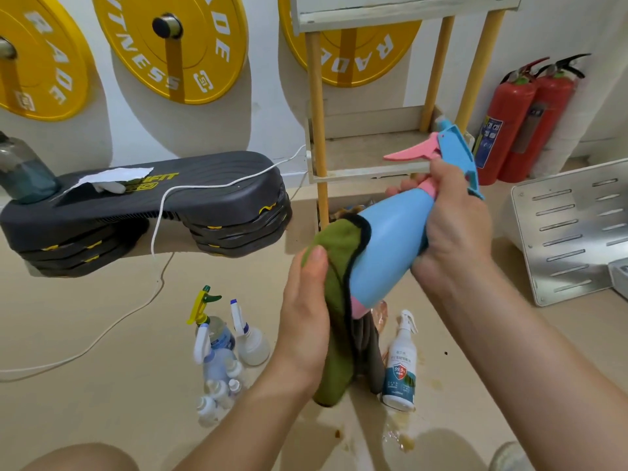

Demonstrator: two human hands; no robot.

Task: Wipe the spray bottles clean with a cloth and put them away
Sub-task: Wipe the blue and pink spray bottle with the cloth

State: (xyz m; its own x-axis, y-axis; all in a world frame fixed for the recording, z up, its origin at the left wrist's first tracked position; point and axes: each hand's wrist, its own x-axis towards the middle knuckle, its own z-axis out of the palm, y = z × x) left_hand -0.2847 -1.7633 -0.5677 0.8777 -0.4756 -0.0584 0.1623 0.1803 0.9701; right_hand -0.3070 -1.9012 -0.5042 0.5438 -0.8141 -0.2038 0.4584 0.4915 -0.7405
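My right hand (453, 229) grips the neck of a blue spray bottle (390, 246) with a pink trigger, held tilted in the air. My left hand (306, 321) holds a green cloth (336, 338) with a dark edge against the bottle's lower body. On the floor below stand several more spray bottles: a cluster of clear ones (221, 348) with yellow, green and white heads at the left, and a white bottle (401, 362) with a printed label at the right.
A white wooden shelf (367, 164) with yellow legs stands ahead. A black aerobic step (146, 212) with a white cable (159, 232) lies at the left. Two red fire extinguishers (523, 124) stand at the right, beside a perforated metal panel (574, 232). Brownish wet spots (397, 436) mark the floor.
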